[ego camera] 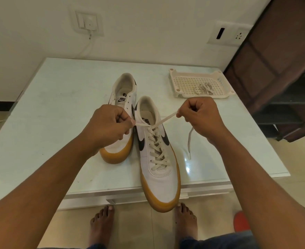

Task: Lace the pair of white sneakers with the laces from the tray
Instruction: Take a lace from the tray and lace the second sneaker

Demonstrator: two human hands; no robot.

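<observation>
Step in hand, by judgement: drawing the lace [163,121] tight at the top eyelets of the near sneaker [159,169]. The left hand [110,123] pinches one end over the collar; the right hand [200,117] is clenched on the other end, held out to the right; the tail [190,141] hangs below it to the tabletop [58,105]. Crossings run from toe to collar; the top eyelets are partly hidden by the left hand.

Recommended execution: the operator pulls both ends evenly and outward, so the free lengths match; the flat lace is kept untwisted at each crossing; slack is taken up row by row from the toe, not from the top alone; the sneaker is steadied, since its toe overhangs the front edge and the surface looks slippery.

The far sneaker [124,90] stands just beside it, partly behind the left hand; its visible eyelets appear unlaced. The spare lace [203,88] lies bundled in the tray [173,81], at the far right, well apart.

The tabletop is pale and glossy, set against a white wall; the wall carries a switch plate [87,22] with a cable [89,37], and a socket [229,34]; a dark wooden unit [282,69] stands at right; bare feet [101,225] rest on the tiled floor [72,229]; a red object [241,220] lies at lower right.
</observation>
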